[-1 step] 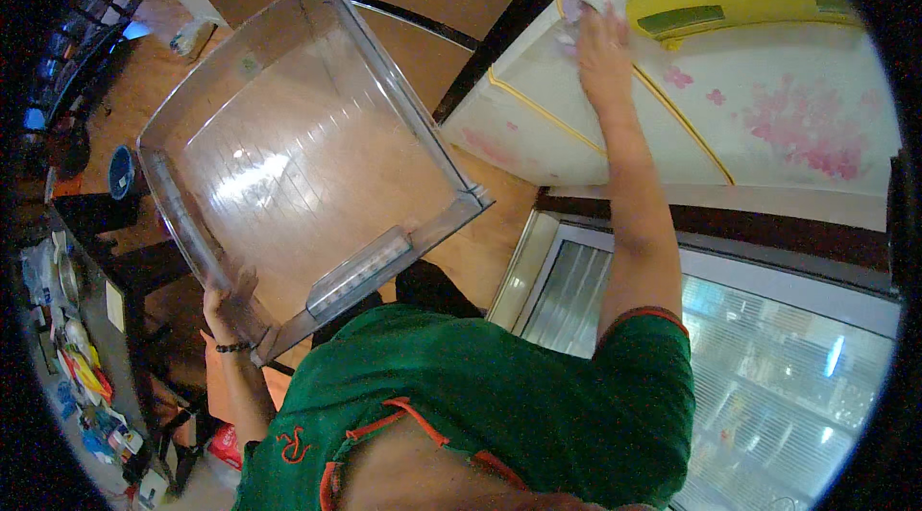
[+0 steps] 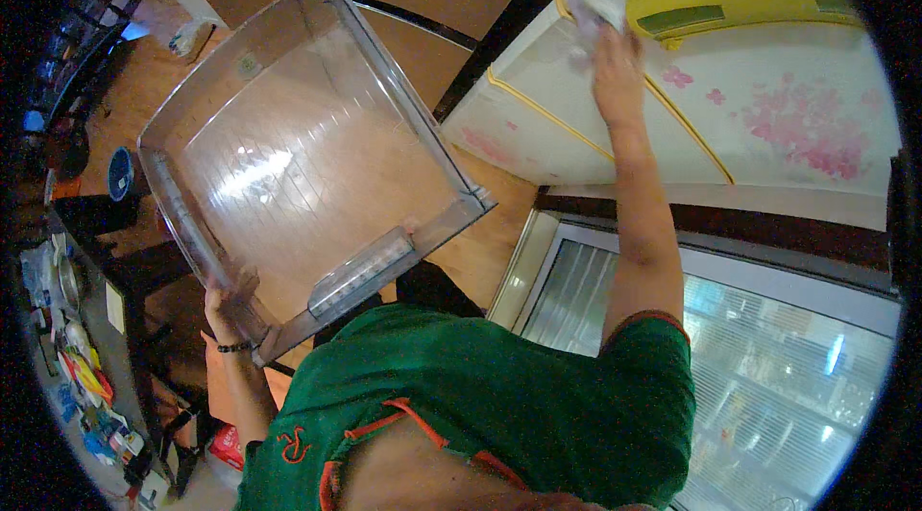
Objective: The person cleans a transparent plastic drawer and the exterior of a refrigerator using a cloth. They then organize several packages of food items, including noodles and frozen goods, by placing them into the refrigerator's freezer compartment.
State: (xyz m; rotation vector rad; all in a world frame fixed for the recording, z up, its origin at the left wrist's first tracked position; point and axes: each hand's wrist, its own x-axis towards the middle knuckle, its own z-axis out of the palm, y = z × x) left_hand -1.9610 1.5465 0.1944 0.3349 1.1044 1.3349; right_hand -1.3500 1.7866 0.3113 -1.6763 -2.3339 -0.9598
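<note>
Wiping looks to be the step in hand, judged from how things lie; the right hand point(image 2: 617, 64) is stretched up and forward, fingers closed over a pale cloth point(image 2: 584, 12) that it presses against the top of a white refrigerator door point(image 2: 768, 117), just beside the door's yellow handle point(image 2: 740, 4); the left hand point(image 2: 229, 302) grips the near corner of a clear plastic drawer point(image 2: 307, 156), holding it off to the left side, tilted, its open face turned toward the camera so that the floor shows through its bottom; the drawer is empty as far as can be seen, with a moulded grip bar along its lower front edge; it touches nothing but that hand and hangs well apart from the door. As a judgement, the next move calls for a steady one-handed hold on the bulky drawer while the cloth travels along the door's yellow trim line, and care that the drawer's far corner does not swing into the door. The door's surface is white with pink blossom prints and thin yellow edging; below it runs a dark band, and under that a glass-fronted cabinet point(image 2: 730, 348) lit from within, its contents too blurred to tell. The room has a wooden plank floor point(image 2: 480, 242); at the left stands a dark table point(image 2: 106, 319) crowded with small colourful things, and a blue round container point(image 2: 119, 173) sits on the floor near it; the person wears a green shirt point(image 2: 480, 396) with orange trim.
</note>
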